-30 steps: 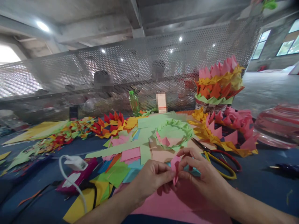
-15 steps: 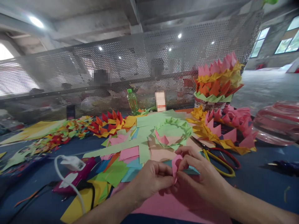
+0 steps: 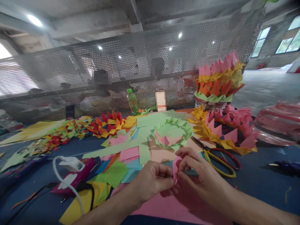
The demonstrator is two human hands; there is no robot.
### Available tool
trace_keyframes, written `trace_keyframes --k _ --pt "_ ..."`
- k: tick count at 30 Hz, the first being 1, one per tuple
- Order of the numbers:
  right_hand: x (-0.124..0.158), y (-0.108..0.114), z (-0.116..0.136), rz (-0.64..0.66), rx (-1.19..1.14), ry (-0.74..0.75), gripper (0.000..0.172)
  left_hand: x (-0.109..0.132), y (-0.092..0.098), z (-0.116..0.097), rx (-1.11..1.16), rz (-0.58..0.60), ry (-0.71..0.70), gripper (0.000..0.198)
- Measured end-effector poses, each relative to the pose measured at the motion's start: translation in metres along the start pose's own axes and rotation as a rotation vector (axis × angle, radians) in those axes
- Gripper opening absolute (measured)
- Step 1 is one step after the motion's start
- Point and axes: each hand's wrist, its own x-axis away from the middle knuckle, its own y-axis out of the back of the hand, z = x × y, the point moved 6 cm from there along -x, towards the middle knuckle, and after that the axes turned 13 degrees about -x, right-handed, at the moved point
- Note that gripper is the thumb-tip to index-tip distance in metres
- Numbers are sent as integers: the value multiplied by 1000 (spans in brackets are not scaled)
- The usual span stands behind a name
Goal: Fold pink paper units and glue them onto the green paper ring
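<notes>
Between both hands is a small folded piece of pink paper (image 3: 176, 167). My left hand (image 3: 157, 176) pinches its left lower edge, with thumb and curled fingers closed. My right hand (image 3: 197, 172) grips it from the right, the thumb and fingertips pressed against the paper. Below the hands lies a large pink sheet (image 3: 161, 206). Just beyond them sits a ring of folded light-green paper (image 3: 187, 132), with a pink folded piece (image 3: 162, 139) inside its left part. Scissors (image 3: 219, 170) with yellow and red handles lie right of my right hand.
At the left are a purple power strip (image 3: 70, 176) with a white plug, and paper scraps (image 3: 67, 134). Red-orange folded points (image 3: 112, 120) and a green-capped bottle (image 3: 132, 103) stand farther back. A tiered paper piece (image 3: 217, 84) and a clear pinkish container (image 3: 276, 125) are at the right.
Almost nothing differs. Both hands keep hold of the pink paper in nearly the same spot, and the view has shifted very slightly.
</notes>
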Motion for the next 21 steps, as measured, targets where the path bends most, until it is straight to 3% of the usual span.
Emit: trace_keyframes --k 21 --pt "3 2 4 -39 120 145 12 4 -7 0 50 26 92 18"
